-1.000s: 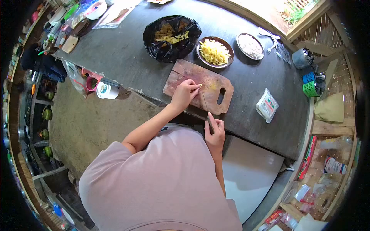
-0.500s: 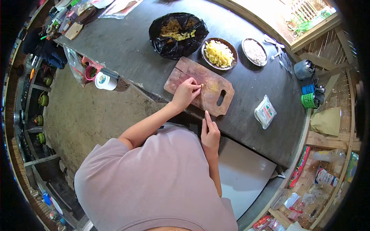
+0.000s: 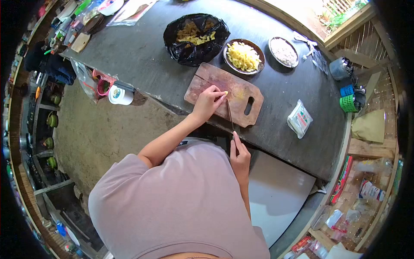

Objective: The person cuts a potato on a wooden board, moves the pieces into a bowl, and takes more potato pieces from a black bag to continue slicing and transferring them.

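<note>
A scarred wooden cutting board [image 3: 205, 71] with a handle slot lies at the table's near edge. My left hand [image 3: 208, 102] rests over its middle, thumb and fingers pinching a small pale yellow piece of food [image 3: 226, 93]. Just below that piece is the tip of a thin knife [image 3: 230, 113], whose blade crosses the board's near edge. My right hand [image 3: 240, 158] is closed round the knife's handle, off the board on the near side. Beyond the board, a brown bowl [image 3: 225, 63] holds many cut yellow pieces [image 3: 243, 56].
A black plastic bag [image 3: 170, 48] with peelings stands behind the board, left of the bowl. Right of the bowl is a dish of white, grainy stuff [image 3: 283, 52]. A white packet [image 3: 299, 119] lies on the dark table [image 3: 276, 97]. A white tub [image 3: 121, 95] is at the left edge.
My right hand has drawn the knife back toward my body, and its tip now sits below the yellow piece. My left hand keeps its pinch. The view has shifted slightly.
</note>
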Demonstrator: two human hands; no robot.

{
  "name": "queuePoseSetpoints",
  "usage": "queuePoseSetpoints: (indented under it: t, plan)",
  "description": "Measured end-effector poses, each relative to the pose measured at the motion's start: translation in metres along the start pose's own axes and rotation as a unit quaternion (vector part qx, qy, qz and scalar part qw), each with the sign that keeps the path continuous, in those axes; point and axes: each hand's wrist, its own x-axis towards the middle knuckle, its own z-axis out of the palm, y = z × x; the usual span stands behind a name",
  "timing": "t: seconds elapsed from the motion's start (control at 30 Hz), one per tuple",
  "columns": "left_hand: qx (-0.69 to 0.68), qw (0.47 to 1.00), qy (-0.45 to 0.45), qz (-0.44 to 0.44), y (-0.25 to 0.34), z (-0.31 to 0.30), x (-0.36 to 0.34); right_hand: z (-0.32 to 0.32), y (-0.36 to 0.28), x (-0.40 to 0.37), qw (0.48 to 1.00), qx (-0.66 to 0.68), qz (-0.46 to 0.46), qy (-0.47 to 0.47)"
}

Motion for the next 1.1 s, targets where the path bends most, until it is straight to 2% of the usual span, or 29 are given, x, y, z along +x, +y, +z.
queuePoseSetpoints:
  t: [0.13, 0.17, 0.27, 0.37, 0.53, 1.1]
  plan:
    - [0.004, 0.999, 0.015, 0.029, 0.0, -0.002, -0.005, 0.0, -0.008, 0.012, 0.998, -0.021, -0.035, 0.046]
    - [0.011, 0.998, 0.023, 0.059, 0.0, -0.003, -0.007, 0.003, -0.011, 0.016, 0.996, -0.007, -0.053, 0.071]
    - [-0.004, 0.999, -0.002, 0.042, 0.001, -0.004, -0.006, 0.001, -0.014, 0.02, 0.998, -0.026, -0.028, 0.058]
    - [0.014, 0.998, 0.011, 0.068, -0.002, -0.004, -0.006, 0.007, -0.009, 0.019, 0.996, -0.037, -0.053, 0.064]
    - [0.038, 0.998, 0.003, 0.051, -0.001, -0.005, -0.006, 0.016, -0.003, 0.015, 0.996, -0.027, -0.067, 0.058]
    - [0.041, 0.998, 0.008, 0.035, 0.005, -0.005, -0.001, 0.03, 0.002, 0.043, 0.998, -0.027, -0.048, 0.029]
